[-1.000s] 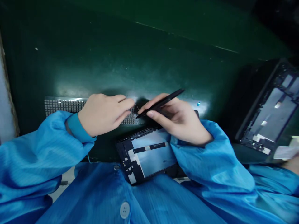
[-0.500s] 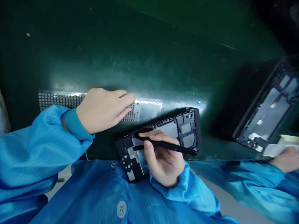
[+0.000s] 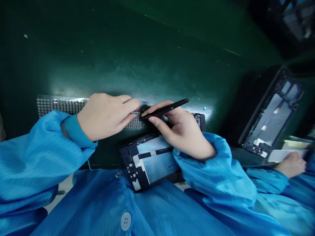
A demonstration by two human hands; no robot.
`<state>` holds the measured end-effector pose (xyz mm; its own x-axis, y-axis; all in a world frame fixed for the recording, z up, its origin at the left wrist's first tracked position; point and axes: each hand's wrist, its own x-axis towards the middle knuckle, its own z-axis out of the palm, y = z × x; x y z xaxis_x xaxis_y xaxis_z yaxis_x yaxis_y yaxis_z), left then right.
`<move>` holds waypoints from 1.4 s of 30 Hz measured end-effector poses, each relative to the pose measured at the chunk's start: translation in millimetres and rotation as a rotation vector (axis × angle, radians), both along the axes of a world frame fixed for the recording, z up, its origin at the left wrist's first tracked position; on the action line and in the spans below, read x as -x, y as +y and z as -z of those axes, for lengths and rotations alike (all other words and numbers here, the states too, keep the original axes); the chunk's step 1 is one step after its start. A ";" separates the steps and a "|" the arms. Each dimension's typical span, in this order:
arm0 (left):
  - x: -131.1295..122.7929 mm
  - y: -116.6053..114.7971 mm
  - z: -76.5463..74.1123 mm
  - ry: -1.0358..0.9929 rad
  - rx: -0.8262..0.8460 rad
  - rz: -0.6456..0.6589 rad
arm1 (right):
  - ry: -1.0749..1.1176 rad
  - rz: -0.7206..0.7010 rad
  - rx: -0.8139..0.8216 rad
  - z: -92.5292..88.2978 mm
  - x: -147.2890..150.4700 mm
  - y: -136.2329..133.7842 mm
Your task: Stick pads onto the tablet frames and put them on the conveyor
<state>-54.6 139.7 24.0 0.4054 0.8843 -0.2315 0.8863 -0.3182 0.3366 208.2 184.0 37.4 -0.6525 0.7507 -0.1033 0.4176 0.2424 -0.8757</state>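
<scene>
At the near edge of the desk, items listed from the hands outward.

1. Right hand [image 3: 182, 131]: closed on a pair of black tweezers [image 3: 164, 109], pinched between thumb and forefinger. Palm faces left; the wrist lies over the device frame below.
2. Black tweezers: slim, lying at a shallow slant. The tip points left and down onto the parts sheet, just beside the left fingertips; the back end rises to the right.
3. Left hand [image 3: 104, 114]: palm down, fingers stretched forward and close together, grasping nothing. Its fingertips press on the right part of the parts sheet.
4. Parts sheet [image 3: 59, 105]: silvery strip with a grid of small squares, flat on the desk, running left from the hands. Its right end is hidden by them.
5. Device frame [image 3: 150, 162]: black, open, pale panels inside, tilted against the blue smock [image 3: 103, 203], just below both hands.
6. Desk [image 3: 147, 65]: dark green, scuffed, with glare near the hands.
7. Second device frame [image 3: 270, 121]: propped at right, well apart.
8. Co-worker's hand [image 3: 291, 164]: far right, blue-sleeved, at a white ribbed strip [image 3: 283, 155]; its grip cannot be told.
</scene>
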 end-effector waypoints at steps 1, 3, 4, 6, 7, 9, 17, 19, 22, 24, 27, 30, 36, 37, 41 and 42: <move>-0.1 -0.4 0.0 -0.005 -0.005 -0.001 | 0.012 0.012 0.012 1.0 -0.5 -1.7; 0.2 -1.3 0.3 -0.022 -0.012 -0.008 | 0.024 0.033 0.022 0.9 -1.1 -6.7; 0.4 -1.6 0.6 -0.029 -0.014 -0.012 | 0.018 0.033 0.018 0.3 -1.1 -8.3; 0.5 -1.9 1.1 -0.030 -0.017 -0.017 | -0.005 0.005 -0.010 -1.1 -0.3 -7.4; 0.4 -1.9 1.3 -0.022 -0.018 -0.014 | -0.019 -0.013 -0.023 -1.6 0.2 -5.3; 0.0 -1.5 1.6 0.007 -0.027 -0.004 | -0.020 -0.029 -0.029 -2.1 0.7 0.0; -1.6 0.9 -7.2 0.045 -0.015 0.010 | 0.284 0.397 -0.020 -1.1 -6.9 -63.0; -2.7 1.8 -10.4 0.047 0.013 -0.006 | 0.321 0.498 -0.098 4.0 -5.7 -90.9; -4.3 3.2 -13.1 0.063 0.058 -0.028 | 0.333 0.470 -0.162 13.3 -1.8 -112.5; -4.7 3.5 -13.3 0.073 0.066 -0.027 | 0.330 0.431 -0.178 17.8 -0.1 -114.3; -4.3 2.8 -11.6 0.066 0.041 -0.020 | 0.295 0.406 -0.195 17.4 -0.2 -112.5; -3.2 1.5 -9.3 0.071 0.005 -0.007 | 0.176 0.321 -0.305 4.2 -2.2 -110.3; -0.8 1.7 -7.7 0.062 -0.017 0.010 | 0.048 0.090 -0.249 -24.2 -4.3 -48.4; -0.7 2.0 -7.8 0.061 -0.010 0.005 | 0.040 0.031 -0.211 -22.5 -3.8 -32.3; -1.9 2.9 -8.9 0.088 0.023 -0.016 | -0.002 -0.146 -0.058 -5.2 -2.3 9.9; -2.4 3.0 -9.2 0.106 0.028 -0.008 | -0.006 -0.148 -0.027 -1.7 -2.7 12.6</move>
<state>-52.2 142.7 33.2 0.3700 0.8801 -0.2975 0.9200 -0.3026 0.2491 210.9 196.6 39.0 -0.7557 0.6489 -0.0886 0.3811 0.3255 -0.8653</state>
